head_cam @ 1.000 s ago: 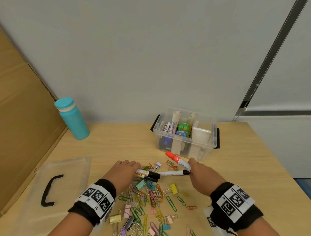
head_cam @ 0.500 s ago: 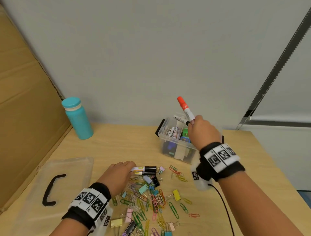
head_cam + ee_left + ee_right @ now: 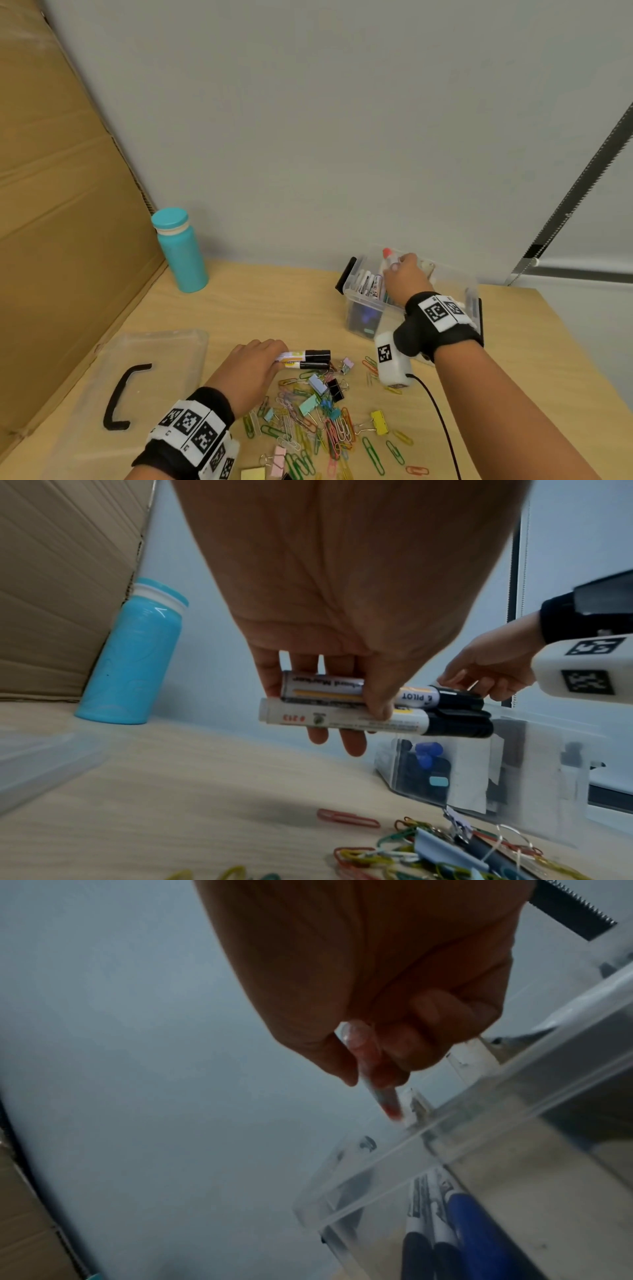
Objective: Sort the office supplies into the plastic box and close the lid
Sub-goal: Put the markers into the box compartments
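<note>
The clear plastic box [image 3: 363, 298] [image 3: 534, 764] [image 3: 479, 1104] stands open at the back right of the desk, with several markers lying in its left compartment. My right hand [image 3: 404, 274] [image 3: 380, 1053] is over the box and grips a red-capped marker [image 3: 388, 255] [image 3: 383, 1099]. My left hand [image 3: 255, 361] [image 3: 342, 704] holds two black-capped white markers [image 3: 306, 359] [image 3: 377, 710] side by side just above the desk. A heap of coloured paper clips and binder clips [image 3: 318, 414] [image 3: 445, 853] lies in front of me. The box's lid [image 3: 144, 377], with a black handle, lies flat at the left.
A teal bottle [image 3: 180, 251] [image 3: 133, 656] stands at the back left. A cardboard sheet [image 3: 51, 205] leans along the left side. A black cable [image 3: 442, 431] runs from my right wrist across the desk. A grey wall rises right behind the box.
My right hand carried the red-capped marker up from the desk and down over the box. My left hand gathered the two black-capped markers and lifted them slightly.
</note>
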Available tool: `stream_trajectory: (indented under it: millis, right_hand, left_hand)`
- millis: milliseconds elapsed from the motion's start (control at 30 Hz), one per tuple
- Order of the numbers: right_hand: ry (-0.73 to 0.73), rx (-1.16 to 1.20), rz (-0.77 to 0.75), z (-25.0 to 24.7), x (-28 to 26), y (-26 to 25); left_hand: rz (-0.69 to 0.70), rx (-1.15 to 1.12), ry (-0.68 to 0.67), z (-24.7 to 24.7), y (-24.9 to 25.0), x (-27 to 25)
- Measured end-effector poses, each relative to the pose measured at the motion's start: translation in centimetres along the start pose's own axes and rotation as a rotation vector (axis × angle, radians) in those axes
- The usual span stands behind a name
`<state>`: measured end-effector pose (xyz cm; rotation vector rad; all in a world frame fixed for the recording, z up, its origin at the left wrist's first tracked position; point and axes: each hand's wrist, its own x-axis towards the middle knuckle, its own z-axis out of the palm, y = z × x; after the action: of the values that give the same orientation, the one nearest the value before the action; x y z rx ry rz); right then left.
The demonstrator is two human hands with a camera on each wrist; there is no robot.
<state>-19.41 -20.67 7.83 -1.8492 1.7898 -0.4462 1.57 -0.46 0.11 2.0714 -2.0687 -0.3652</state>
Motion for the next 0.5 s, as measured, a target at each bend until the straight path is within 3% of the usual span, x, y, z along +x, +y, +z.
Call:
stream_trajectory:
  millis: [67, 200, 367, 500]
  right_hand:
    - [-0.027, -0.063, -0.056, -0.5, -0.4, 0.5]
    - [0.133, 0.006, -0.19, -0.9, -1.2, 1.3]
    - [0.267, -0.088, -0.309, -0.5, -1.3, 1.3]
    - [0.075, -0.491, -0.327, 1.2, -1.8, 1.5]
  left_hand:
    - [0.001, -0.004, 0.007, 0.1, 0.1, 0.1]
    - [0.015, 0.0, 0.018, 0.0, 0.7, 0.3]
    - [0.022, -0.022, 0.026, 0.0, 0.7, 0.1]
    - [0.026, -0.029, 0.034, 0.1, 0.3, -0.2]
